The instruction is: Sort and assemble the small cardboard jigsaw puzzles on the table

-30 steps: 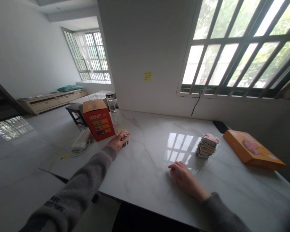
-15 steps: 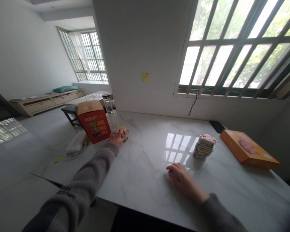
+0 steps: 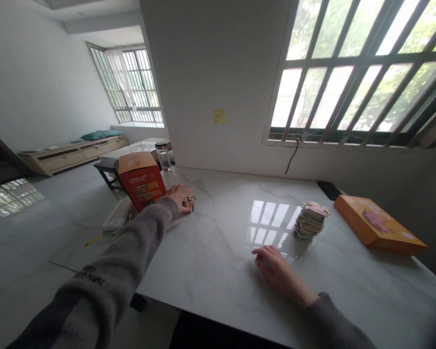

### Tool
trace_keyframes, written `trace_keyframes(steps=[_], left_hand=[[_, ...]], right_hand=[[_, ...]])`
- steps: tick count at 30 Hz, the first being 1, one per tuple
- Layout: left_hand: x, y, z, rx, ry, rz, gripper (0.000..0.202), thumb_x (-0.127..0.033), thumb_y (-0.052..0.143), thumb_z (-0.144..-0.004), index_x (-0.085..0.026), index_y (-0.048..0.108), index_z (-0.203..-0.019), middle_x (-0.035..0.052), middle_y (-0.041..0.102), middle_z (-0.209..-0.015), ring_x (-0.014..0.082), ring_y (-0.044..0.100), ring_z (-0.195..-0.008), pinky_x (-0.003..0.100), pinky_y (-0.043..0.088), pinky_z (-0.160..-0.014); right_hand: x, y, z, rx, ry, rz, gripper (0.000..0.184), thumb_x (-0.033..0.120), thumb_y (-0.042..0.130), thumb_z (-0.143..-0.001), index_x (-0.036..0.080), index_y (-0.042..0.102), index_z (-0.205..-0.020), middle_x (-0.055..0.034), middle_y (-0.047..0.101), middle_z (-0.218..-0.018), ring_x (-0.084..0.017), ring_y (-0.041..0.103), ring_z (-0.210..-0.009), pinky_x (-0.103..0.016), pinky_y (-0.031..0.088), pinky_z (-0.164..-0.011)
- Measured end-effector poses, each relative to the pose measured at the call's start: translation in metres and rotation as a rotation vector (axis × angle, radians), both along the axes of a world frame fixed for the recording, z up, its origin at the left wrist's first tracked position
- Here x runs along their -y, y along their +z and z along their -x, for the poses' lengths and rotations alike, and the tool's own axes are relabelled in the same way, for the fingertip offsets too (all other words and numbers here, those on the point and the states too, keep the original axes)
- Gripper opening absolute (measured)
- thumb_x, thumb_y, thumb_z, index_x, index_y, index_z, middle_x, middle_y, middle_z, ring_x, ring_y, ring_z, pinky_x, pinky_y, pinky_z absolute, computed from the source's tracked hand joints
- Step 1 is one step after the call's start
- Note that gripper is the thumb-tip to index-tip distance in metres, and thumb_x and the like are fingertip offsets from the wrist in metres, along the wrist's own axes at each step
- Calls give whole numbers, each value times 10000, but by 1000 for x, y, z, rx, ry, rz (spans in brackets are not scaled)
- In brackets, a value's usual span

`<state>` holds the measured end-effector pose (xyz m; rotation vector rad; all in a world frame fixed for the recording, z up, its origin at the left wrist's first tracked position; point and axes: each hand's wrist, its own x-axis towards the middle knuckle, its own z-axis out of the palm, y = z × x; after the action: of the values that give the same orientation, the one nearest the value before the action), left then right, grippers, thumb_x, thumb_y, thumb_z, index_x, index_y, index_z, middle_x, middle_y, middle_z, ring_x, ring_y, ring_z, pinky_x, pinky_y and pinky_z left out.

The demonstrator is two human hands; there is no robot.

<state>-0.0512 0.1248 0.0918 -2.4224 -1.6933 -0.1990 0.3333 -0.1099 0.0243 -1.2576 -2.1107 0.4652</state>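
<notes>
At the left of the white marble-look table, my left hand (image 3: 177, 196) reaches to a stack of small patterned puzzle pieces (image 3: 190, 202). Its fingers are spread along the far side of the stack, and the thumb lies at the near side. Part of the stack is hidden behind this hand. My right hand (image 3: 274, 271) rests on the tabletop with its fingers loosely curled together and nothing visible in them. A taller stack of puzzle pieces (image 3: 311, 220) stands beyond it to the right, apart from the hand.
Just behind my left hand stands a red and orange puzzle box (image 3: 141, 179). A clear bottle (image 3: 163, 157) is at the back, and a white power strip (image 3: 118, 216) lies left of the box. On the right are a flat orange box (image 3: 380, 223) and a black phone (image 3: 329, 190).
My left hand has shifted from over the top of the left stack to its left side, with the fingers spreading wider. My right hand stays in place; the view has moved slightly.
</notes>
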Motion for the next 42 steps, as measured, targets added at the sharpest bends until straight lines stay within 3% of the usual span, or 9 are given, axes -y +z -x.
trace_keyframes(steps=[3,7,15,21,26,30,34,38,42], left_hand=[[-28,16,-1,-99,30,177,1116,-535,826,-549,-312,324,-1520,149,355,-1512,421,388,-1327,511,395,-1044],[-49,15,-5,-104,9,322,1156,-590,816,-527,-258,325,-1520,151,514,-1375,359,548,-1180,459,439,-1003],[-53,2,-14,-62,-59,339,803,-376,778,-605,-207,537,-1353,122,605,-1198,275,621,-1050,411,496,-940],[-36,19,-24,-62,-17,258,1003,-459,807,-595,-225,400,-1481,169,501,-1372,371,521,-1196,513,427,-1008],[17,29,-66,133,-226,-20,638,-394,608,-839,-201,462,-1430,134,568,-1297,313,495,-1230,435,420,-1016],[83,3,-120,426,-530,167,379,-342,576,-878,-201,614,-1228,54,697,-1015,198,637,-976,328,475,-926],[134,-41,-164,632,-643,312,273,-307,576,-882,-220,649,-1130,12,714,-920,149,657,-816,269,502,-782],[148,-71,-182,604,-686,226,205,-204,540,-865,-191,689,-1005,39,686,-840,183,624,-834,299,492,-795],[149,-80,-182,589,-723,201,198,-180,513,-875,-190,692,-958,48,655,-846,180,598,-816,290,485,-780]], right_hand=[[-1,-1,0,-12,-1,-4,223,206,476,-953,244,609,-1127,-80,641,-964,-239,595,-934,-408,522,-852],[-1,-1,-1,-18,4,1,222,207,478,-952,243,611,-1126,-82,643,-963,-242,593,-936,-412,519,-858],[0,0,-2,-1,12,24,225,192,459,-960,237,590,-1138,-81,635,-974,-238,583,-943,-411,506,-866],[0,1,-2,-12,10,22,231,188,468,-957,244,591,-1144,-78,636,-982,-239,581,-953,-402,504,-862],[1,2,-1,-6,7,31,231,173,469,-952,225,597,-1137,-86,640,-986,-237,573,-954,-409,496,-873],[2,4,0,3,3,35,226,164,472,-946,218,600,-1124,-82,635,-978,-236,559,-958,-420,483,-884],[2,4,0,-5,0,25,252,131,490,-925,228,600,-1130,-69,633,-983,-231,549,-965,-409,477,-883],[1,2,-1,-15,-15,8,266,100,512,-903,231,612,-1111,-65,636,-993,-227,548,-973,-401,473,-893],[0,1,-1,-15,-17,-11,277,84,528,-891,236,618,-1105,-60,639,-1002,-225,546,-985,-394,473,-894]])
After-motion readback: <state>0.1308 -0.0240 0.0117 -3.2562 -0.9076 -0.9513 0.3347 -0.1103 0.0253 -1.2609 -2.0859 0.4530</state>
